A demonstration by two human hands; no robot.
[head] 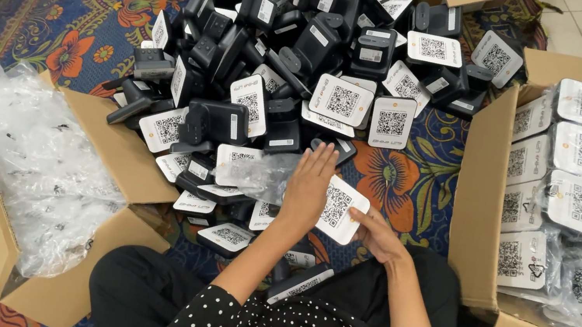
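Note:
I sit on a patterned rug facing a big heap of black plastic stands with white square code cards (pixel 301 55). My left hand (pixel 308 186) lies flat, fingers stretched, on a clear plastic bag (pixel 265 175) and the top of one white card stand (pixel 337 209). My right hand (pixel 374 233) grips that same stand at its lower right corner. The stand's black base is hidden beneath the card.
A cardboard box (pixel 476 210) at my right holds several bagged white card stands. A cardboard box (pixel 112 149) at my left is stuffed with clear plastic bags (pixel 33 152). More boxes stand beyond the heap. Dark table legs show at top left.

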